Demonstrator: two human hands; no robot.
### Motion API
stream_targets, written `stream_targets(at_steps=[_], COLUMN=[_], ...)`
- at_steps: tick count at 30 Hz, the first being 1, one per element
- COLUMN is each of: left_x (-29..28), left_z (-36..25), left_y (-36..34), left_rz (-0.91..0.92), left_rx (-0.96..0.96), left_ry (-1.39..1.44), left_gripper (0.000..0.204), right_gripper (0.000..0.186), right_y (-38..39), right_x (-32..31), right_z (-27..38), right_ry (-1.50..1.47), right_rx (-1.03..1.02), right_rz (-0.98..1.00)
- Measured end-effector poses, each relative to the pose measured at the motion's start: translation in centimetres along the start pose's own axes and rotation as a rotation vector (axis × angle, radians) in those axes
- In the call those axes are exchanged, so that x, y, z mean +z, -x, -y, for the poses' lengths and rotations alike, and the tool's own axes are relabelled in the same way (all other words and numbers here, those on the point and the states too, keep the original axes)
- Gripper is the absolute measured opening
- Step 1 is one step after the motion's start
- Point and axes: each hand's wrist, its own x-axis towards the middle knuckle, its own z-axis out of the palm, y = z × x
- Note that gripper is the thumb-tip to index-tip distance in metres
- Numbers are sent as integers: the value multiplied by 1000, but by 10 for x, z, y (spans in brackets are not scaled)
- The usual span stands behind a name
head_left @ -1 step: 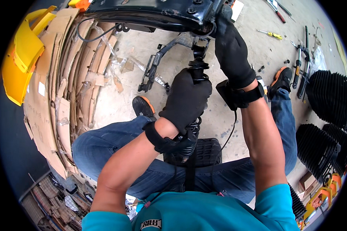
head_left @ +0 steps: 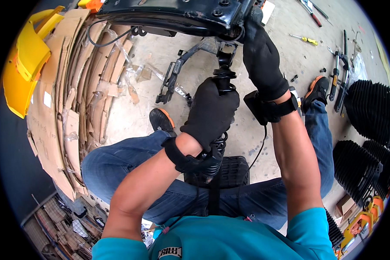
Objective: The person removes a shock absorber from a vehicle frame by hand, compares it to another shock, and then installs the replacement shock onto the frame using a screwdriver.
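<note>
My left hand [head_left: 213, 112], in a black glove, is wrapped round a black shock absorber [head_left: 224, 74]. Its coil spring shows below the fist, and its upper end points to a bracket under a black metal frame [head_left: 169, 16]. The right hand [head_left: 264, 65], gloved alike, reaches up along the frame's right side and grips its edge, with the fingertips partly hidden. A black jointed metal arm [head_left: 174, 73] hangs below the frame, left of the shock absorber. Between my legs lies a black ridged block [head_left: 234, 171].
Flattened cardboard [head_left: 52, 104] is stacked at the left beside yellow panels [head_left: 26, 65]. On the floor at the right lie a screwdriver [head_left: 305, 39], long-handled tools [head_left: 337, 73], bolts [head_left: 294, 78] and black ribbed parts [head_left: 368, 108]. A thin cable [head_left: 256, 158] hangs from my right wrist strap.
</note>
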Motion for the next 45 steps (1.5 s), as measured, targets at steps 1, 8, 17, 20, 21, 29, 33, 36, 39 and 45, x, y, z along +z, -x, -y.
stream_targets(at_steps=[1,8,17,20,21,29,33,36,39,45], left_x=[1,6,-14,-19,-20,-22,-20,-29,-34,-32], left_z=[1,1,43,33,27,27,26,17,15,18], left_y=[-1,-1,3,-1,-5,-27,-30,-31,-38,-43], left_rz=[-5,20,-76,-32,-42,-31,40,77,225,102], left_rx=[16,-5,634,521,512,594,581,561,394,580], left_ry=[-9,13,-227,-185,-188,-166,-149,-161,-55,-176], left_gripper=[16,17,21,23,22,21,16,15,17,21], right_gripper=[56,60,53,40,42,47,40,37,42,51], right_y=[-1,6,-18,-19,-19,-19,-17,-19,-18,-17], right_x=[0,1,-11,-14,-14,-19,-20,-21,-23,-24], right_z=[0,1,4,6,6,9,10,14,12,3], right_ry=[24,-361,-305,-298,-327,-392,-393,-353,-281,-117], right_rx=[-6,243,-44,-25,-5,-37,16,11,-27,-59], right_rz=[-33,96,-67,9,26,-1,36,11,-16,-20])
